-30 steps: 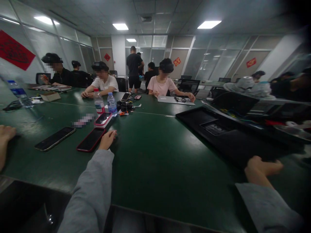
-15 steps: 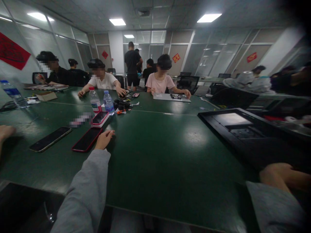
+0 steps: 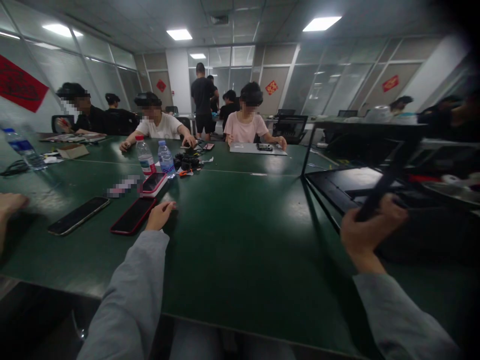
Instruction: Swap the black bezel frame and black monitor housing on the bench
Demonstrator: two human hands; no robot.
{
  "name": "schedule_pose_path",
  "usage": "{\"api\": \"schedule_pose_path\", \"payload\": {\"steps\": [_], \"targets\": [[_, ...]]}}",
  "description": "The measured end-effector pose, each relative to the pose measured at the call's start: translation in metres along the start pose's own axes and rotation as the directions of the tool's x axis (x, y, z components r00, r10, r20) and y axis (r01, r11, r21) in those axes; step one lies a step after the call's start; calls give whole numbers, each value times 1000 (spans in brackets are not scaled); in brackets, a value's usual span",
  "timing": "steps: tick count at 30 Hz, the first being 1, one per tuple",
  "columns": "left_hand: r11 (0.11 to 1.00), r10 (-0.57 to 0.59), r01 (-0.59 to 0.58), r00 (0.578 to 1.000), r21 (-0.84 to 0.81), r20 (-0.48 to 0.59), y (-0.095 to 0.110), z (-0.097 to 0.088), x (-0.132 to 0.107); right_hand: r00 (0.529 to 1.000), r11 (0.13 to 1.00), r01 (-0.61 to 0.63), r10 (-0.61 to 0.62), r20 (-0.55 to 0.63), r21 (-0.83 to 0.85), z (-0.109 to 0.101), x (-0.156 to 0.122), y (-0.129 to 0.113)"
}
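My left hand (image 3: pixel 160 215) rests on the green table (image 3: pixel 240 240), beside a phone in a red case (image 3: pixel 132 216). Its fingers are loosely bent and slightly apart, with nothing seen in them. At the right, my right hand (image 3: pixel 369 227) grips one side of a thin black frame (image 3: pixel 375 195), fingers wrapped round it. The frame stands tilted up over a flat black panel (image 3: pixel 333 182), which lies on the table and has a pale shiny patch. Blur and darkness hide the frame's far right side.
Another phone (image 3: pixel 79 215) lies to the left, near another person's hand (image 3: pixel 11 205). Beyond my left hand stand two bottles (image 3: pixel 145 157), a boxed phone (image 3: pixel 153 184) and black cables (image 3: pixel 187 161). People sit across the table, one at a grey board (image 3: pixel 243 148).
My right hand has moved left and up, raising the black frame from the flat panel into a tilted position. My left hand has stayed in place.
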State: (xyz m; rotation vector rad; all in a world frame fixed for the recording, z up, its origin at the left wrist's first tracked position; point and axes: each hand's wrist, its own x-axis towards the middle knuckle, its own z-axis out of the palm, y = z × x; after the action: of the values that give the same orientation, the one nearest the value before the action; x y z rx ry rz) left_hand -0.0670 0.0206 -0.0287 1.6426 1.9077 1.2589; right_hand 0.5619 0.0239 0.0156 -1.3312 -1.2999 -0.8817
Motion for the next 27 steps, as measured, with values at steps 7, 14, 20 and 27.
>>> {"api": "schedule_pose_path", "payload": {"steps": [7,14,20,27], "targets": [[993,2,-11,997,-117,-75,9,3,-1,974,981,-12,-32,224,195,-5,-13,-90],[987,69,-106,959,-119,-276,21,17,-3,959,867,-238,137,248,438,0,-12,-124],[986,158,-168,926,2,-342,19,19,-3,869,802,-400,179,461,443,50,-25,-108],[993,89,-61,952,104,-294,13,19,-3,866,846,-380,184,465,374,84,-18,-90]]}}
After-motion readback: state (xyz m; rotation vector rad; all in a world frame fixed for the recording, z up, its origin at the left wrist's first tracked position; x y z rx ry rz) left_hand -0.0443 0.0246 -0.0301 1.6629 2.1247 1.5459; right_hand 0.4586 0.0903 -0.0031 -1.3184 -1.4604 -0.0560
